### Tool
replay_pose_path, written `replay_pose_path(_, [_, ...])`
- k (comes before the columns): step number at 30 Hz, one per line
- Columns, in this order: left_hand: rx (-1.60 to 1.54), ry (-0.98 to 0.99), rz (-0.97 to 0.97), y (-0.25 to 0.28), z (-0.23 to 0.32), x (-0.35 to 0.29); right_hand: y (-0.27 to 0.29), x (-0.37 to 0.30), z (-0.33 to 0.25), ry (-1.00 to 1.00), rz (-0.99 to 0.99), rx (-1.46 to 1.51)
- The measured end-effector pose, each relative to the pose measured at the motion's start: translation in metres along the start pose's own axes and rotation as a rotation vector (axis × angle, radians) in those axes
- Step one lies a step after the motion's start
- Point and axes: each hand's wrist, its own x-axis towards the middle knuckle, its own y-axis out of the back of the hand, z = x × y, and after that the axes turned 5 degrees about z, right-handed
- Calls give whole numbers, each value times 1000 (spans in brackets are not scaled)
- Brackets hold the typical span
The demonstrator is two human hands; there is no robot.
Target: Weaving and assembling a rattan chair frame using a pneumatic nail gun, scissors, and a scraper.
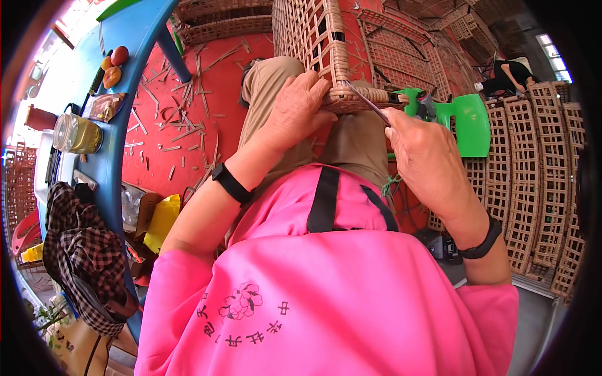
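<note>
A woven rattan piece point(307, 31) with open square mesh and a thick wrapped edge rests across my knees, its corner toward me. My left hand point(301, 109) is closed on the wrapped edge just left of that corner. In my right hand point(429, 153) is a thin, pointed metal tool point(370, 105), slanting up and left with its tip at the corner's weave. Its handle is hidden in my fist, so its exact kind does not show.
A blue table point(106, 163) on the left holds a glass jar point(78, 133), fruit point(119, 56) and a checked cloth point(88, 257). Cane scraps point(194, 122) litter the red floor. Woven panels point(520, 182) stand stacked at right, near a green plastic seat point(471, 125). Another person point(508, 78) is at far right.
</note>
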Motion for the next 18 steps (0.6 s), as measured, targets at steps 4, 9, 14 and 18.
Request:
replay_pose_path(4, [66, -15, 44, -1, 2, 3, -1, -2, 2, -4, 26, 52])
replay_pose_path(9, [29, 4, 4, 6, 7, 8, 4, -1, 13, -35, 12, 147])
replay_pose_path(14, [-169, 174, -288, 22, -5, 25, 41, -21, 44, -286, -35, 602])
replay_pose_path(18, [-472, 409, -359, 34, 0, 36, 26, -39, 103, -579, 169, 852])
